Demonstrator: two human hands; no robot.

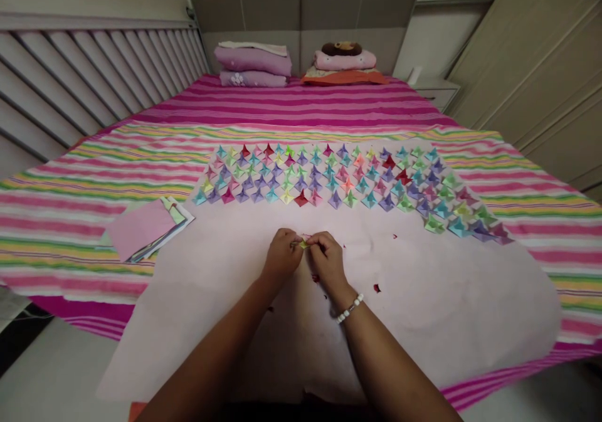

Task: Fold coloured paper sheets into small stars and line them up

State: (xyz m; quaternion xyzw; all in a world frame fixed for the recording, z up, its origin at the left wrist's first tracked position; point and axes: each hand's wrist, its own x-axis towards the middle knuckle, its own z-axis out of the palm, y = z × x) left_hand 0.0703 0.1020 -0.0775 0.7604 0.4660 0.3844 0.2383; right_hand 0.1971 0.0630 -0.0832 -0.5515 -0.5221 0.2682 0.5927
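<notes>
Both hands meet over a large pale pink sheet (211, 321), with a small yellow-green folded paper piece (304, 244) between them. My left hand (284, 254) pinches its left side, fingers curled. From the other side, my right hand (327, 256) grips it between thumb and fingertips; a white bead bracelet (350, 309) is on that wrist. The fingers cover most of the piece, so its exact shape is hidden. Beyond the hands, several rows of small folded paper stars (301, 197) in many colours stand on the sheet.
To the left lies a stack of coloured paper (143, 227). Small dark red scraps (377, 288) are scattered near my right hand. The sheet rests on a striped bedspread (70, 221). Folded bedding (254, 61) sits by the headboard (301, 14); a railing (94, 77) runs along the left.
</notes>
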